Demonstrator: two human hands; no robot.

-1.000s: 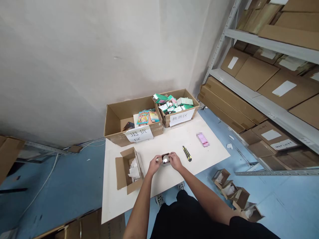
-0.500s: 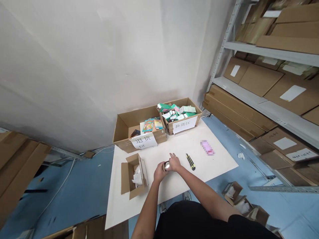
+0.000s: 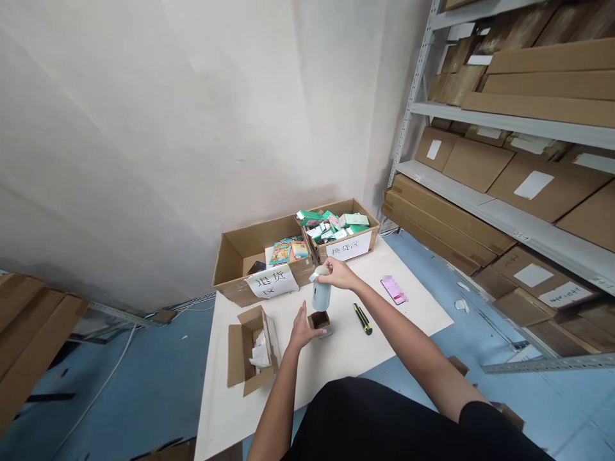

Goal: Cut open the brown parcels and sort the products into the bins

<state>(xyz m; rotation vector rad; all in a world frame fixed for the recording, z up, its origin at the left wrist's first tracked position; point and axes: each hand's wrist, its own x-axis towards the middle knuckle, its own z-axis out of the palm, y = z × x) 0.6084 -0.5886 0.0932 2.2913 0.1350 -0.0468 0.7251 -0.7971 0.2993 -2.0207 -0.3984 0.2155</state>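
Note:
My right hand (image 3: pixel 335 274) is closed around the pale top of a light blue bottle (image 3: pixel 321 297), which hangs upright over the white table (image 3: pixel 379 346). Just below the bottle stands a small open box (image 3: pixel 319 319) with a brown inside. My left hand (image 3: pixel 302 330) is beside that box, fingers stretched upward and thumb spread along its near side; whether it presses on the box I cannot tell. To the right lies a black and yellow utility knife (image 3: pixel 362 319).
An open carton (image 3: pixel 236 358) with white paper inside stands left. Two labelled cartons sit at the back: one (image 3: pixel 230 285) with colourful packs, another (image 3: pixel 375 224) full of green-white boxes. A pink phone (image 3: pixel 394 291) lies right. Shelves (image 3: pixel 485 208) hold cardboard boxes.
My right hand has lifted the bottle up from the small box. My left hand has moved slightly and its fingers have spread. The camera view has shifted a little.

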